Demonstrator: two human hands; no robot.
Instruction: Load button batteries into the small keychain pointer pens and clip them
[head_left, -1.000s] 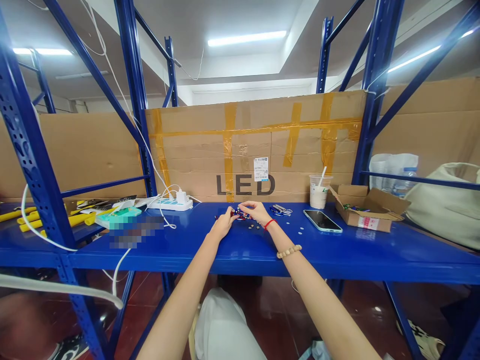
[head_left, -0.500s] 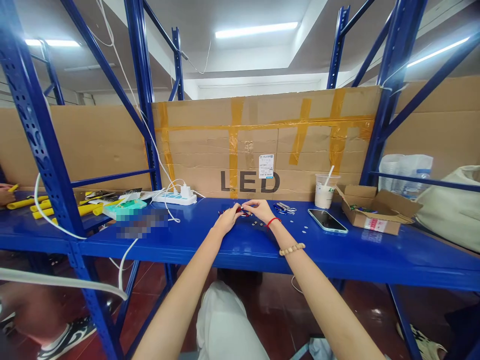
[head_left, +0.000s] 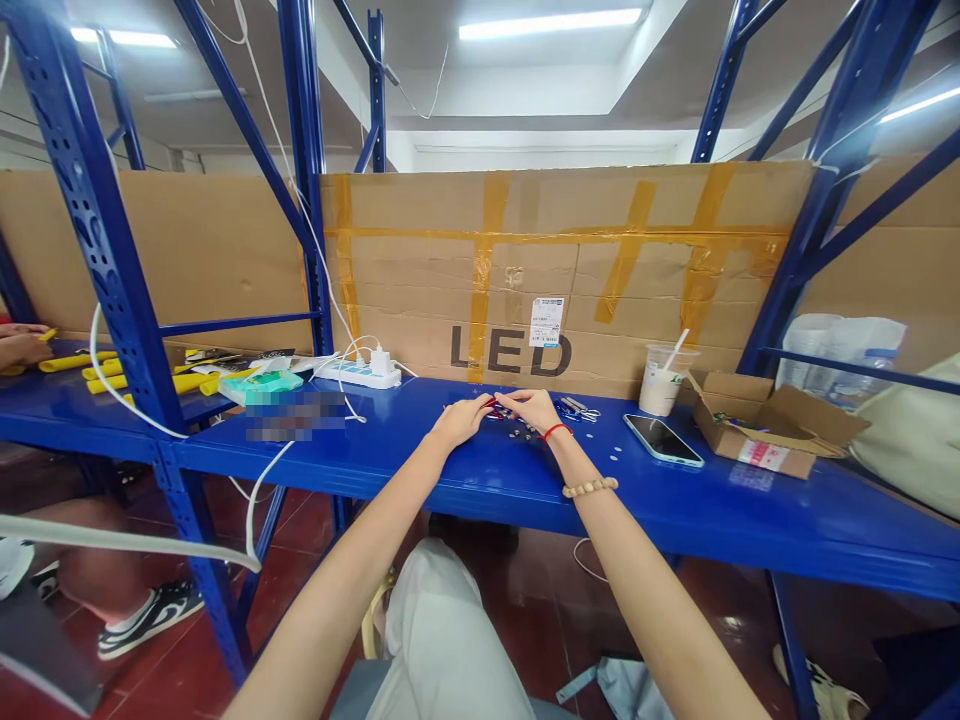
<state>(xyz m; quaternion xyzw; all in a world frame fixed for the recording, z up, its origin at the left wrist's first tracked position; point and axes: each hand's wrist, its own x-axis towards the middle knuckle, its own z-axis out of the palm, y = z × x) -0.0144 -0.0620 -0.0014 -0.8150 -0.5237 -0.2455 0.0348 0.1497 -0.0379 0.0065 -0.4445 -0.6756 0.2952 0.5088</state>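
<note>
My left hand (head_left: 463, 420) and my right hand (head_left: 531, 408) meet over the blue shelf top, fingers closed in a pinch. Between their fingertips is a small red piece (head_left: 493, 403), mostly covered, its kind too small to make out. Several small dark round parts (head_left: 523, 434) lie beneath my right hand. Just right of that hand is a cluster of small blue and silver metal parts (head_left: 577, 410). A few tiny pale discs (head_left: 616, 450) are scattered nearer the phone.
A phone (head_left: 664, 441), a plastic cup with a straw (head_left: 661, 385) and an open cardboard box (head_left: 765, 425) stand to the right. On the left are a white power strip (head_left: 360, 374), cables and yellow tubes (head_left: 187, 382). Another person's hand (head_left: 26, 347) shows at far left.
The camera view has shifted, so the shelf and its items appear slightly moved. Both my hands stay together at the red piece, with the fingers slightly repositioned.
</note>
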